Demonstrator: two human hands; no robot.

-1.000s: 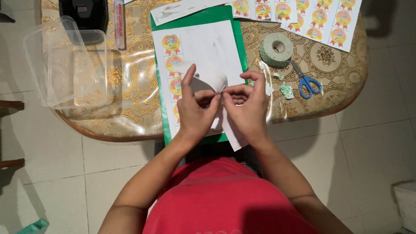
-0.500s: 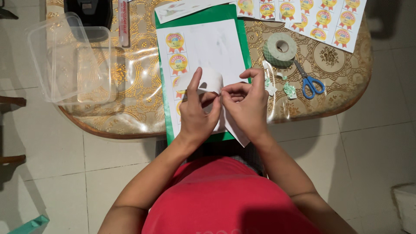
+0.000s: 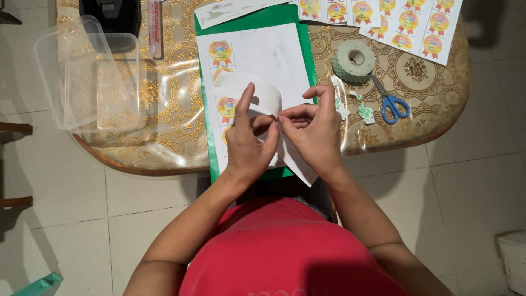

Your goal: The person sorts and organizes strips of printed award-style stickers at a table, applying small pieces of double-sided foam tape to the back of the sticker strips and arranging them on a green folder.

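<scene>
My left hand and my right hand meet over a white sticker sheet that lies on a green mat. Both pinch the edge of a curled white paper strip peeled up from the sheet. Round yellow badge stickers with red ribbons run down the sheet's left side. The fingertips touch each other at the strip's right end.
A roll of green tape and blue-handled scissors lie right of the mat, with small paper scraps. Another sheet of badge stickers lies at the back right. A clear plastic box and lid sits left, by a glue tube.
The curled strip has come further off the sheet and arches higher. My hands have shifted slightly, fingertips now pinching at the strip's right end.
</scene>
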